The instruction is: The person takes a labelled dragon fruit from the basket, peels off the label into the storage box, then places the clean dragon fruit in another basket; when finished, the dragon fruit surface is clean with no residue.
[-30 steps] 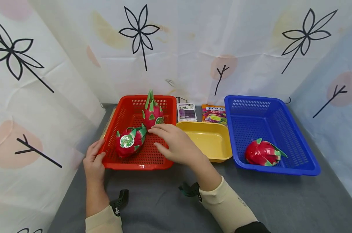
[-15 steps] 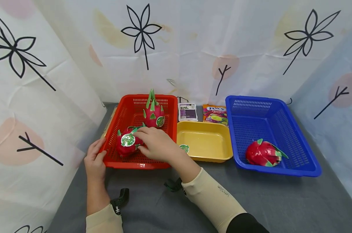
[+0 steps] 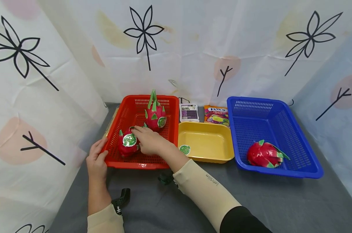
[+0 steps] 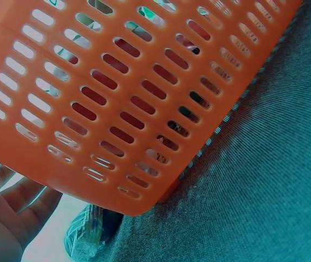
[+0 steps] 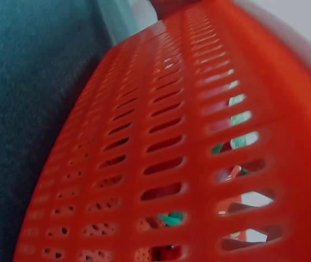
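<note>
A red perforated basket (image 3: pixel 176 106) holds two artificial-looking dragon fruits. The rear dragon fruit (image 3: pixel 154 113) stands with its green leaves up; the front dragon fruit (image 3: pixel 126 149) bears a round green-and-white sticker. My right hand (image 3: pixel 151 140) reaches into the basket and grips the front fruit from its right side, fingers over its leafy top, thumb mostly hidden. Gripping the basket's left edge is my left hand (image 3: pixel 97 160); its fingers (image 4: pixel 33 204) show beside the basket wall (image 4: pixel 128 117) in the left wrist view. In the right wrist view the basket's slotted front wall (image 5: pixel 161 147) hides the right hand.
A yellow tray (image 3: pixel 210 142) with a loose round sticker (image 3: pixel 185 149) stands right of the red basket. Farther right, a blue basket (image 3: pixel 251 116) holds another dragon fruit (image 3: pixel 266 154). Behind the tray lie a purple-and-white packet (image 3: pixel 189 112) and a candy bag (image 3: pixel 216 115).
My right hand has moved left and down from beside the rear dragon fruit onto the front one, uncovering the sticker in the yellow tray. The left hand keeps its hold on the basket.
</note>
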Tool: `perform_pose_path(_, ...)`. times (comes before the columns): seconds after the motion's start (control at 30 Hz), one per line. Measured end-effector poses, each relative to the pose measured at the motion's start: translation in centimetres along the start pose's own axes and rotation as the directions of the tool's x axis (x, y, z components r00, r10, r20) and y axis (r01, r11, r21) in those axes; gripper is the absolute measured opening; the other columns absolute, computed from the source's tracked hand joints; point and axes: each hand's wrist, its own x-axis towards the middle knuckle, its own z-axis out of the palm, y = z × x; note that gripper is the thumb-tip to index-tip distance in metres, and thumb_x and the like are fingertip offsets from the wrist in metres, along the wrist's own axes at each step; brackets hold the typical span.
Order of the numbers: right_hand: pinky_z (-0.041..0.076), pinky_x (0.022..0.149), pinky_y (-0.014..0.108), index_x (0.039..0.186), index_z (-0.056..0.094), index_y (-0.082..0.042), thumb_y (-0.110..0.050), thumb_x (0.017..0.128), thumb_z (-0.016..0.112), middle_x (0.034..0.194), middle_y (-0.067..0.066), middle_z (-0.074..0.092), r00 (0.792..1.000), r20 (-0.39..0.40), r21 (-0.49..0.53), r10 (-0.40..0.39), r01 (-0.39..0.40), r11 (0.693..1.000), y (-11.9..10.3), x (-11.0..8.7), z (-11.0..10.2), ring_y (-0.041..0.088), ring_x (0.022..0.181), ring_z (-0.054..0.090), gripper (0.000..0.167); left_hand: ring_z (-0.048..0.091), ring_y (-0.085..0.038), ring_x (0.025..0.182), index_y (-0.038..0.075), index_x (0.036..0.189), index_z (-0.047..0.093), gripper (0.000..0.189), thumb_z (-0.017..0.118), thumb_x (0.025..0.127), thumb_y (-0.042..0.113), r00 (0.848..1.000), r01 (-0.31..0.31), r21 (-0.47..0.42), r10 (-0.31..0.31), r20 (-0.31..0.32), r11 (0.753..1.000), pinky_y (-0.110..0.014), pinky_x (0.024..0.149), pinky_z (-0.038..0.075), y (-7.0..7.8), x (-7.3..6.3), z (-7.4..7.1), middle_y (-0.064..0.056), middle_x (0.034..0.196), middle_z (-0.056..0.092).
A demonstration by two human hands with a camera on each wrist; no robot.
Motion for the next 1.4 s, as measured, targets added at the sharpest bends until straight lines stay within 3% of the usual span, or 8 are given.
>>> perform_pose_path(0.13,0.041,0.111,0.029,0.158,0.041,-0.015,-0.013,0.099,0.064,0.159,0.004,0.038,0.999,-0.048,-0.001,0.011,-0.011,1.000,0.3,0.3,0.4,0.019,0.141,0.043,0.063,0.046,-0.014,0.126,0.000,0.139,0.062,0.042,0.049,0.099,-0.001,1.000,0.004,0.000,-0.004,0.005,1.000,-0.012,0.089,0.048,0.0,0.0,0.0,-0.012,0.143,0.056)
perform_pose_path(0.27,0.048,0.102,0.027,0.146,0.057,-0.015,-0.018,0.095,0.072,0.139,0.003,0.054,0.992,-0.124,0.005,0.017,-0.016,1.000,0.2,0.4,0.6,0.015,0.120,0.056,0.053,0.046,-0.014,0.125,0.000,0.139,0.061,0.041,0.050,0.100,0.000,1.000,0.008,-0.009,-0.008,0.003,1.000,-0.012,0.087,0.049,-0.1,0.0,0.0,-0.013,0.143,0.055)
perform_pose_path(0.4,0.052,0.096,0.025,0.129,0.067,-0.015,-0.022,0.088,0.081,0.120,0.000,0.059,0.983,-0.180,0.001,0.027,-0.027,1.000,0.2,0.6,0.7,0.011,0.103,0.058,0.043,0.047,-0.014,0.125,0.001,0.139,0.062,0.041,0.051,0.099,-0.001,1.000,-0.005,-0.008,0.005,0.004,1.000,-0.011,0.087,0.049,0.0,-0.1,-0.1,-0.012,0.142,0.055)
perform_pose_path(0.57,0.053,0.091,0.023,0.117,0.069,-0.016,-0.028,0.084,0.085,0.109,-0.003,0.060,0.976,-0.215,-0.029,0.025,-0.032,0.999,0.2,0.6,0.9,0.009,0.092,0.056,0.038,0.046,-0.014,0.125,0.001,0.140,0.062,0.041,0.052,0.099,0.000,1.000,0.004,-0.009,-0.004,0.003,1.000,-0.011,0.087,0.049,0.0,-0.1,-0.1,-0.011,0.143,0.055)
perform_pose_path(0.8,0.054,0.090,0.024,0.111,0.069,-0.016,-0.028,0.084,0.085,0.106,-0.005,0.060,0.962,-0.271,0.018,0.033,-0.029,0.999,0.0,0.0,0.5,0.008,0.091,0.055,0.034,0.046,-0.014,0.125,0.000,0.140,0.061,0.042,0.051,0.099,-0.001,1.000,0.004,-0.007,-0.004,0.003,1.000,-0.011,0.087,0.049,0.2,-0.2,0.0,-0.015,0.145,0.053)
perform_pose_path(1.2,0.056,0.087,0.023,0.109,0.067,-0.013,-0.024,0.085,0.084,0.108,-0.003,0.061,0.894,-0.446,0.192,0.032,0.061,0.980,-1.6,-2.9,-2.5,0.009,0.097,0.056,0.032,0.045,-0.013,0.127,0.004,0.142,0.061,0.043,0.052,0.100,0.001,1.000,-0.007,0.036,0.006,0.012,0.999,-0.013,0.089,0.049,0.1,-0.2,-0.1,-0.012,0.146,0.053)
perform_pose_path(1.4,0.055,0.085,0.021,0.111,0.069,-0.011,-0.022,0.088,0.081,0.109,-0.002,0.063,0.871,-0.488,0.273,0.057,0.090,0.958,-1.9,-5.0,-4.2,0.009,0.099,0.056,0.028,0.047,-0.012,0.125,0.003,0.141,0.062,0.042,0.052,0.100,-0.001,1.000,-0.017,0.017,0.017,-0.002,1.000,-0.013,0.091,0.049,0.3,-0.2,0.0,-0.012,0.142,0.055)
